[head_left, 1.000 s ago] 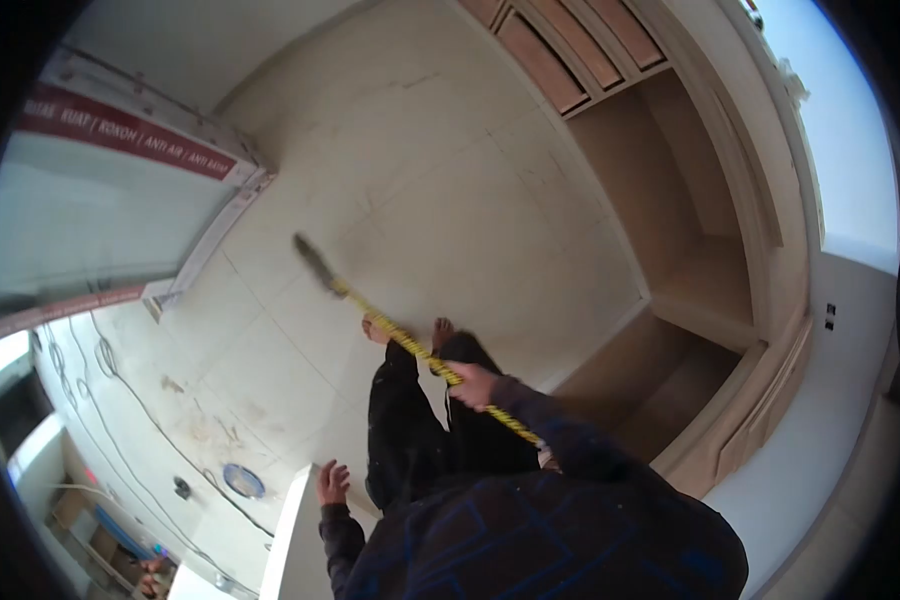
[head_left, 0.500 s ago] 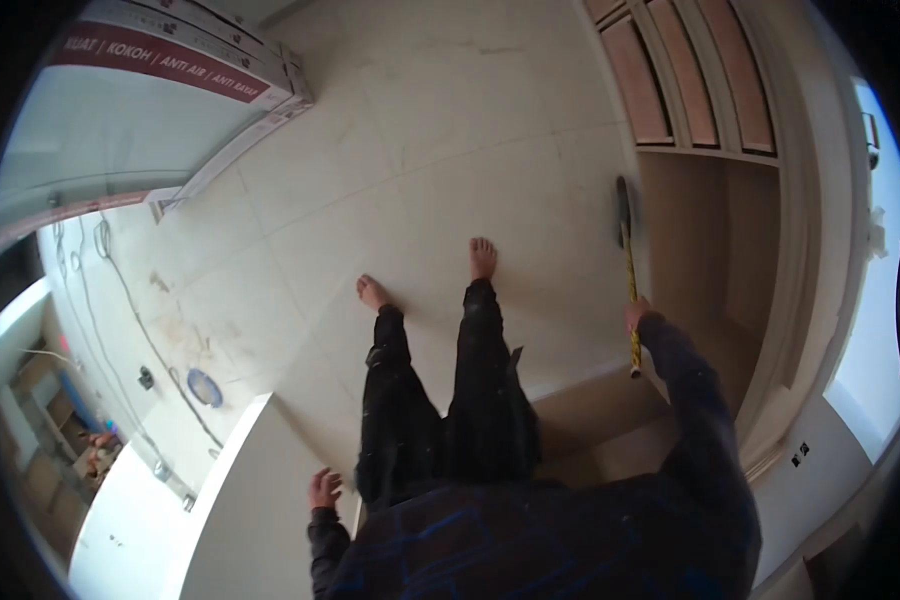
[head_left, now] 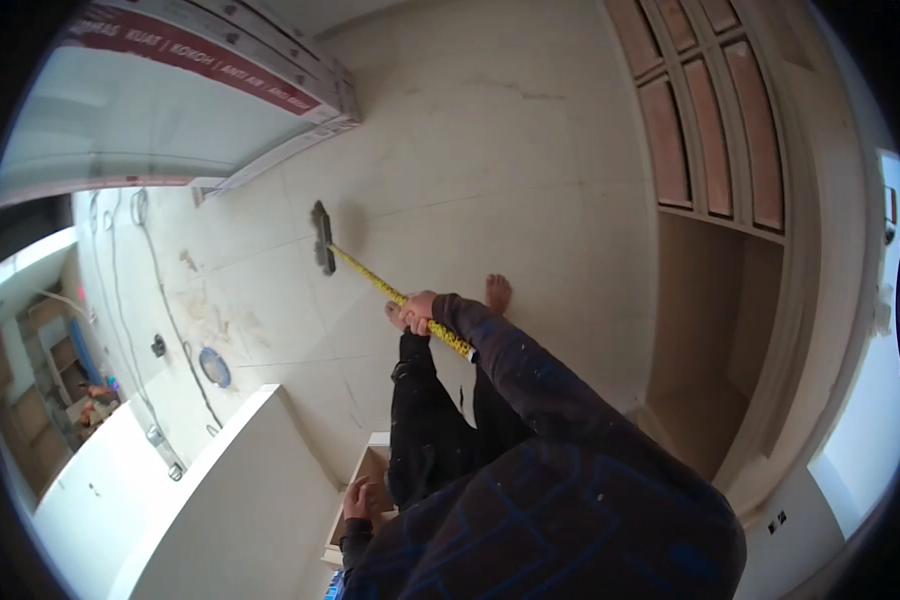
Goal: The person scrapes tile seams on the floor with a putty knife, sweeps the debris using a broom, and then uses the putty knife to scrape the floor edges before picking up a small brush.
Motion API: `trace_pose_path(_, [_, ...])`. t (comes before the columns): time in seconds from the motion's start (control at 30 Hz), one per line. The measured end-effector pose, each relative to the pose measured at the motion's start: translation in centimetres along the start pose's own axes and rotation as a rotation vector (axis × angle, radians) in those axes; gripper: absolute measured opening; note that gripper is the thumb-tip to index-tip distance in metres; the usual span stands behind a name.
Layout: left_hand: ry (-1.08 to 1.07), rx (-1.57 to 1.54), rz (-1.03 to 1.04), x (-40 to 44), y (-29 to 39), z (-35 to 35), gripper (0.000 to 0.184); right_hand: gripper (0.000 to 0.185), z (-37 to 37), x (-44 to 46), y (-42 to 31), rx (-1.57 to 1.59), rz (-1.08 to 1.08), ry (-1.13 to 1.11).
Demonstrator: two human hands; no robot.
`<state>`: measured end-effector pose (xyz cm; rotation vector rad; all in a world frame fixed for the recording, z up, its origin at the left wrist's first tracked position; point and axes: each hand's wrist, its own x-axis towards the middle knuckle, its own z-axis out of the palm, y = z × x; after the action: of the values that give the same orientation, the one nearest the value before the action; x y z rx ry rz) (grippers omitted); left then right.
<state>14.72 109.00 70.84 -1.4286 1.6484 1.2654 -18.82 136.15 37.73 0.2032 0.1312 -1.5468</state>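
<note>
Fingers of right hand (head_left: 418, 310) wrapped round yellow broom handle (head_left: 365, 273); slants forward-left from grip to dark brush head (head_left: 324, 238). Left hand (head_left: 358, 498) apart, loosely curled, seemingly empty.

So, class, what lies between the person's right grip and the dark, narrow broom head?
In the head view, a yellow-and-black stick spans from the right grip to the broom head, with pale tiled floor beneath.

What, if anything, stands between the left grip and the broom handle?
From above, a black trouser leg lies between the left grip and the yellow-and-black broom handle, which the right grip holds.
</note>
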Motion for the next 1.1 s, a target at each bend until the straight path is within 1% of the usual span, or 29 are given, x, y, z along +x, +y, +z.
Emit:
trace_pose_path(0.03, [0.054,-0.019,-0.022,-0.8,1.7,-0.9,0.026,0.029,4.1,-0.4,-0.8,-0.081,-0.063,0.161])
trace_pose_path(0.07, [0.063,-0.028,-0.021,-1.2,3.0,-1.3,0.026,0.027,8.3,-1.7,-0.5,-0.275,-0.115,0.362])
trace_pose_path(0.1, [0.143,-0.068,-0.003,-1.5,3.7,-1.4,0.027,0.026,11.8,-3.9,0.3,-0.431,-0.161,0.522])
trace_pose_path(0.13, [0.214,-0.115,0.021,-1.1,4.1,-0.8,0.027,0.024,14.4,-6.8,1.2,-0.501,-0.193,0.625])
trace_pose_path(0.17, [0.196,-0.139,0.027,-0.5,4.3,-0.1,0.027,0.019,16.1,-10.0,2.1,-0.54,-0.198,0.716])
trace_pose_path(0.2, [0.147,-0.077,0.013,0.1,4.4,0.2,0.027,0.019,17.2,-13.9,3.8,-0.56,-0.209,0.791])
trace_pose_path(0.23, [0.098,-0.009,0.0,0.8,4.4,0.4,0.028,0.023,18.1,-18.2,5.5,-0.577,-0.206,0.889])
trace_pose_path(0.27, [0.025,-0.017,-0.01,2.0,3.6,0.7,0.028,0.031,19.0,-22.4,7.4,-0.603,-0.195,1.004])
trace_pose_path(0.3, [0.006,-0.023,-0.011,3.1,3.0,1.2,0.028,0.039,19.6,-26.7,9.3,-0.656,-0.178,1.13])
trace_pose_path(0.37, [-0.098,-0.035,-0.009,4.7,2.2,2.3,0.027,0.058,19.4,-33.9,12.2,-0.861,-0.139,1.383])
trace_pose_path(0.4, [-0.113,-0.035,-0.001,4.9,2.8,3.0,0.026,0.054,17.7,-37.0,13.5,-1.037,-0.177,1.492])
trace_pose_path(0.43, [-0.126,-0.037,-0.009,5.0,3.5,3.7,0.026,0.054,18.0,-39.2,12.5,-0.985,-0.085,1.643])
trace_pose_path(0.47, [-0.139,0.089,0.105,4.9,4.2,4.0,0.025,0.052,13.9,-41.3,12.4,-0.871,0.014,1.734])
trace_pose_path(0.53, [-0.17,0.215,0.139,6.2,4.7,3.2,0.026,0.049,7.0,-44.4,10.9,-0.621,0.166,1.855])
trace_pose_path(0.57, [-0.184,0.278,0.157,7.0,4.7,2.7,0.026,0.048,5.6,-43.4,9.1,-0.56,0.182,1.844])
trace_pose_path(0.63, [-0.237,0.292,0.379,9.4,3.2,-0.2,0.026,0.045,4.2,-38.6,5.3,-0.571,0.208,1.762])
trace_pose_path(0.67, [-0.201,-0.001,-0.025,9.7,4.1,-1.5,0.026,0.044,4.1,-34.7,3.7,-0.612,0.201,1.698])
trace_pose_path(0.7, [-0.207,-0.001,-0.026,10.3,5.7,-2.5,0.026,0.042,4.7,-30.4,2.2,-0.663,0.182,1.626])
trace_pose_path(0.73, [-0.108,-0.045,-0.047,10.8,7.4,-3.6,0.029,0.041,5.6,-25.8,0.9,-0.712,0.156,1.543])
trace_pose_path(0.77, [-0.075,-0.074,-0.057,11.7,8.5,-4.3,0.032,0.039,7.0,-21.1,-0.4,-0.746,0.134,1.454])
trace_pose_path(0.83, [-0.009,-0.131,-0.075,13.3,10.7,-5.8,0.037,0.037,9.4,-12.8,-3.0,-0.68,0.103,1.25])
trace_pose_path(0.87, [-0.018,-0.141,-0.084,14.4,12.2,-5.9,0.033,0.035,10.4,-9.5,-4.3,-0.547,0.097,1.123])
trace_pose_path(0.9, [-0.025,-0.152,-0.097,15.3,13.4,-6.0,0.03,0.03,9.9,-7.8,-5.0,-0.242,0.078,0.963])
trace_pose_path(0.93, [-0.065,-0.1,-0.064,16.5,14.4,-6.3,0.029,0.024,9.2,-6.2,-5.7,0.057,0.104,0.827])
trace_pose_path(0.97, [-0.059,-0.114,-0.06,17.1,15.6,-6.4,0.029,0.024,8.2,-5.2,-5.6,0.329,0.069,0.674])
trace_pose_path(1.0, [-0.055,-0.094,0.001,17.4,17.0,-6.7,0.03,0.024,7.1,-4.2,-5.5,0.594,0.076,0.528])
trace_pose_path(1.03, [-0.054,-0.075,0.067,17.8,18.5,-6.7,0.03,0.027,9.3,-3.9,-6.3,0.427,0.073,0.592])
trace_pose_path(1.1, [-0.049,-0.101,0.11,17.8,21.0,-7.0,0.03,0.036,13.7,-4.5,-7.8,0.133,0.06,0.727])
